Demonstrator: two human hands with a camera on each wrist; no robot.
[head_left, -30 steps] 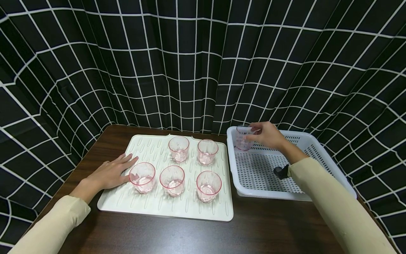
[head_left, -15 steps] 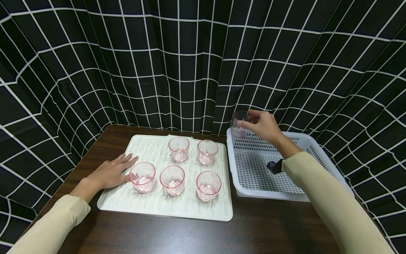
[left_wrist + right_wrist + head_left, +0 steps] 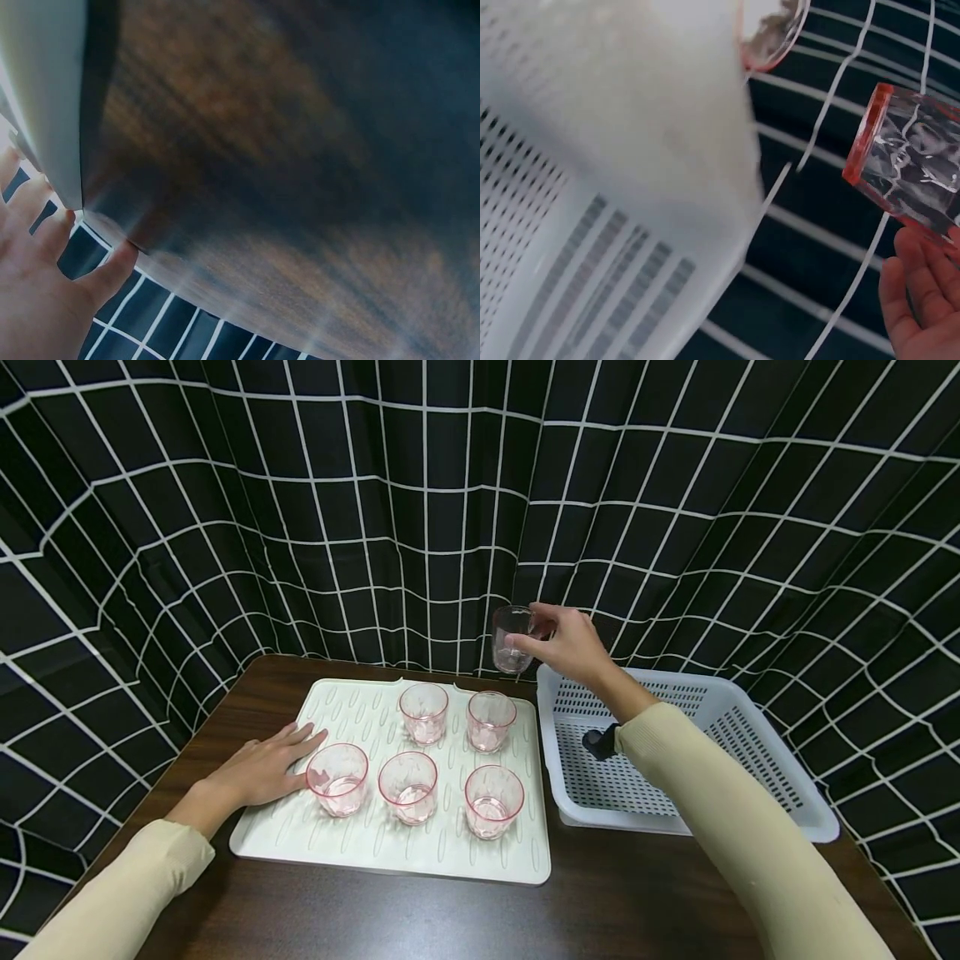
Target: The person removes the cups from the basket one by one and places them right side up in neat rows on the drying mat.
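A clear, pink-rimmed drinking glass (image 3: 507, 653) is up in the air behind the tray's back right corner. My right hand (image 3: 573, 647) grips it from the right side, thumb toward me. In the right wrist view, the same glass (image 3: 919, 161) shows its red rim, with curled fingers (image 3: 919, 281) against it. My left hand (image 3: 266, 767) rests flat on the left edge of the white ribbed tray (image 3: 292, 831), fingers spread beside the front left glass (image 3: 337, 782). Two more glasses, a middle one (image 3: 408, 791) and a right one (image 3: 493, 803), complete that front row.
Two glasses, a left one (image 3: 424, 714) and a right one (image 3: 490, 722), stand in the tray's back row. A white perforated basket (image 3: 551, 768) sits right of the tray on the dark wooden table (image 3: 630, 893). Black gridded cloth (image 3: 450, 510) hangs behind.
My right hand has lifted the glass out of the basket and carried it left past the basket's rim. My left hand and the glasses on the tray have stayed put.
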